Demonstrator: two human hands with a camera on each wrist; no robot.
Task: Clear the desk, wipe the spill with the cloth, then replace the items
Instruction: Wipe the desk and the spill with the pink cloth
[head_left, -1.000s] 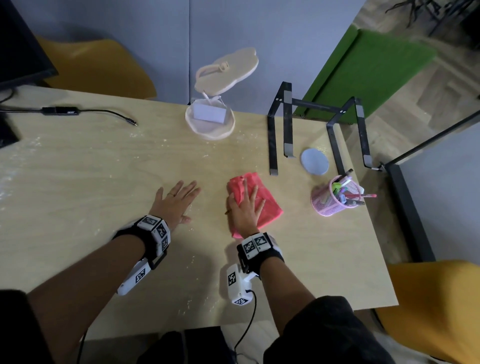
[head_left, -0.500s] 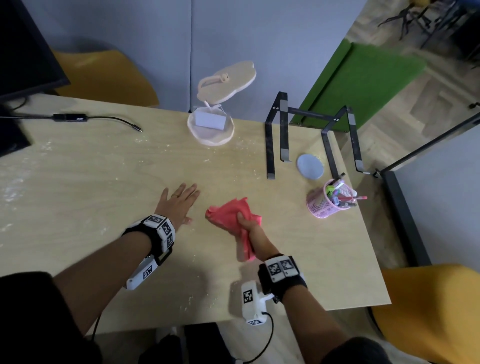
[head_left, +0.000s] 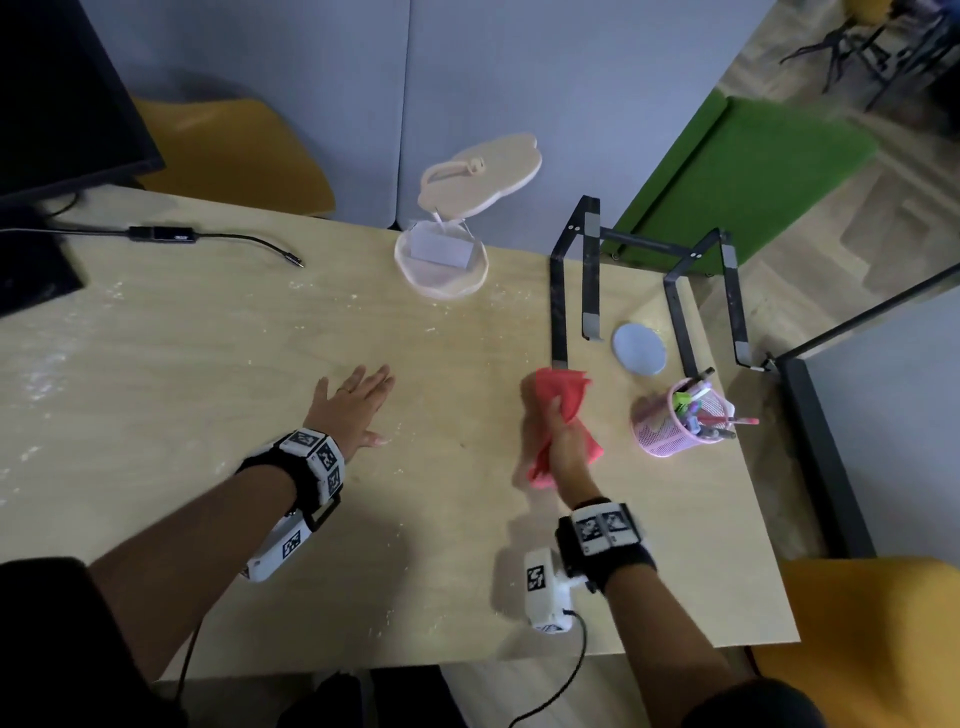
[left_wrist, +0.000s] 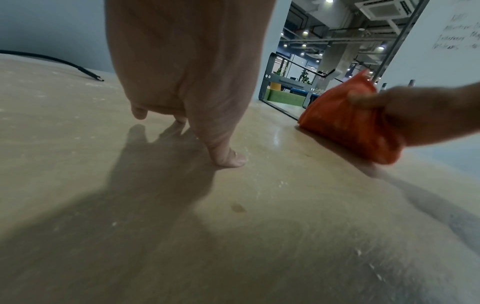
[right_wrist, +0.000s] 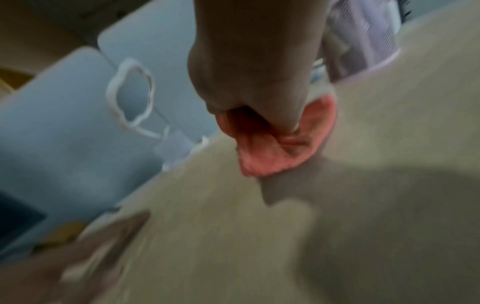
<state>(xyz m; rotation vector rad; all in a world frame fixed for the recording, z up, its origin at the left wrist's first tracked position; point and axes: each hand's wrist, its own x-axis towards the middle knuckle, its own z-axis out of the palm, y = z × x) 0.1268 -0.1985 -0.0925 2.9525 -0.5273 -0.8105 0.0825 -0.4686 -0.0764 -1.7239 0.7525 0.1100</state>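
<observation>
My right hand (head_left: 558, 423) grips a bunched pink-red cloth (head_left: 563, 397) just above the wooden desk (head_left: 208, 415), near the right side; the cloth (left_wrist: 345, 121) shows orange in the left wrist view and the cloth (right_wrist: 262, 152) hangs from my curled fingers in the blurred right wrist view. My left hand (head_left: 358, 402) lies flat on the desk with fingers spread, left of the cloth. White speckled residue (head_left: 47, 374) shows on the desk's left part.
A pink mesh pen cup (head_left: 680, 421) stands right of the cloth. A black laptop stand (head_left: 576, 291), a round grey coaster (head_left: 639, 348) and a beige lamp (head_left: 441, 260) stand at the back. A monitor (head_left: 57, 104) and a cable (head_left: 208, 236) are far left.
My right hand went from pressing flat on the cloth to bunching it up and lifting it, swinging left and then right toward the pen cup. My left hand stayed flat.
</observation>
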